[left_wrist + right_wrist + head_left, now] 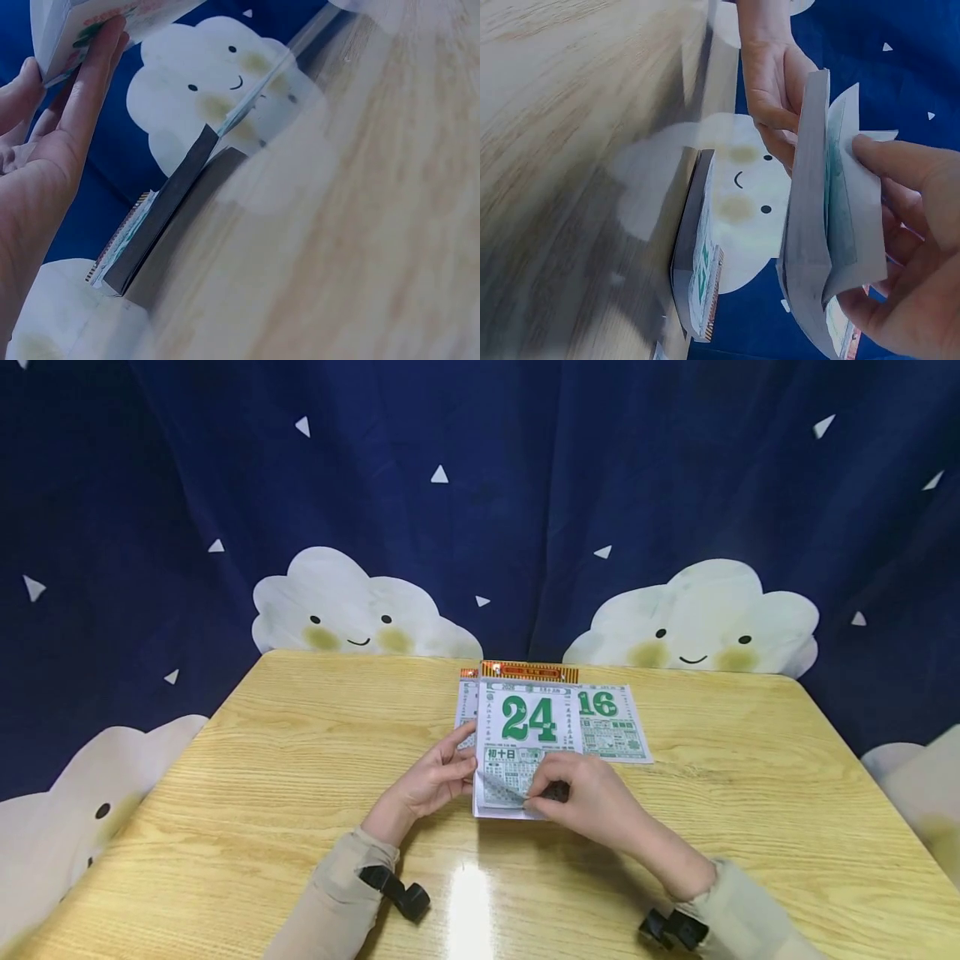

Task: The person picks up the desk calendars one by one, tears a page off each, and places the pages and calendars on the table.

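Blue curtain (510, 527) backs the table (225, 810); left hand (435, 777) grips a calendar (525, 718), right hand (592, 793) pinches its lifted sheet (859, 210); beyond both hands, partly hidden, lie another pad (696, 262) and "16" page (617, 727).

The thick white calendar pad (525, 739) (big green 24 on its face) is held aloft, apparently just one leaf (861, 232) lifted at its bottom.

Glossy wood table (337, 710), paper calendar (528, 750)
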